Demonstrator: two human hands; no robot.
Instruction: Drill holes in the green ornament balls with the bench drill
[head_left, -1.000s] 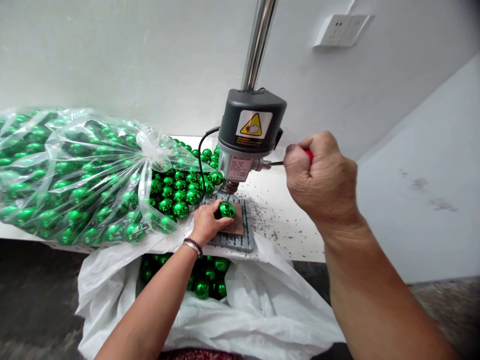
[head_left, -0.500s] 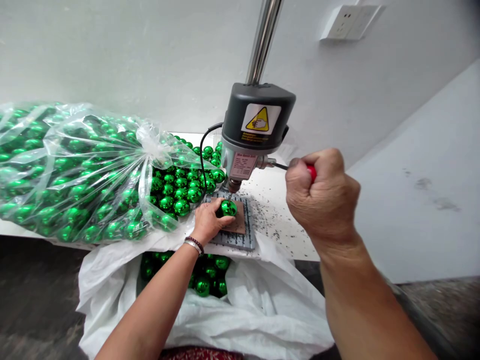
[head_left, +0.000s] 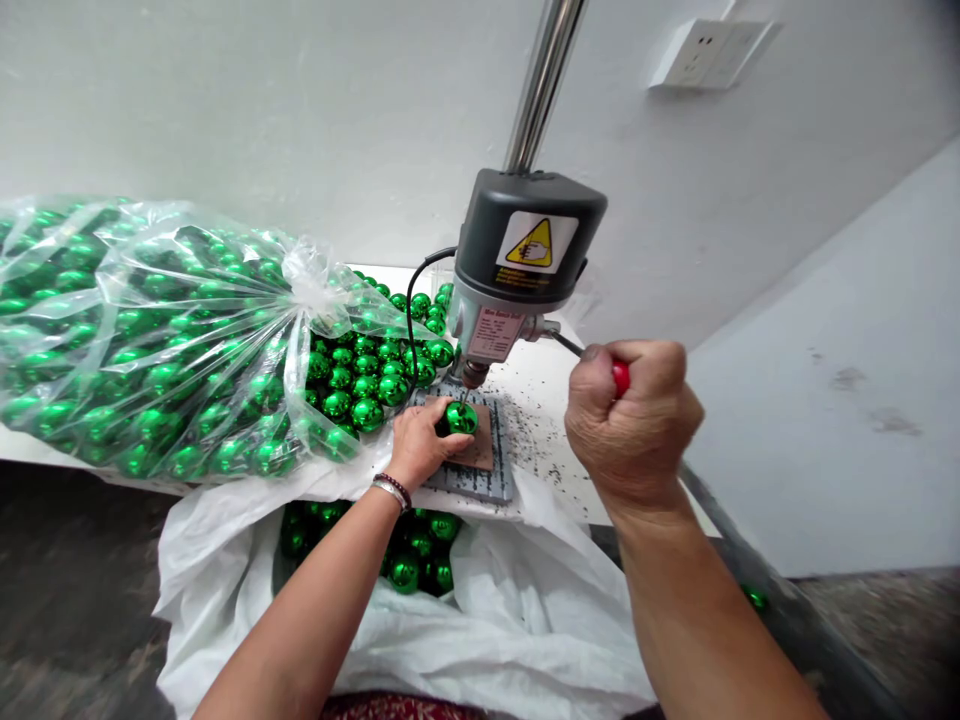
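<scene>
My left hand [head_left: 425, 440] grips a shiny green ball ornament [head_left: 462, 418] between thumb and fingers. The ball rests on a brown board [head_left: 480, 448] lying over the grey base plate [head_left: 472, 488] of a small bench drill [head_left: 525, 250]. Just above the ball is the drill bit [head_left: 467, 393], its tip at or touching the top; contact is hard to tell. My right hand [head_left: 632, 418] is wrapped in a fist round the drill's feed lever, whose red knob [head_left: 621, 379] shows between the fingers. A bracelet [head_left: 392, 490] circles my left wrist.
A clear plastic bag [head_left: 150, 350] full of green balls lies left on the white table [head_left: 570, 440], with loose balls [head_left: 366, 385] beside it. Dark shavings surround the base. Below the table edge, a white sack [head_left: 525, 610] holds more balls. A socket [head_left: 709, 52] is on the wall.
My right fist on the lever has shifted slightly left relative to the drill and lower. The view has moved a little. My left hand keeps its hold on the ball.
</scene>
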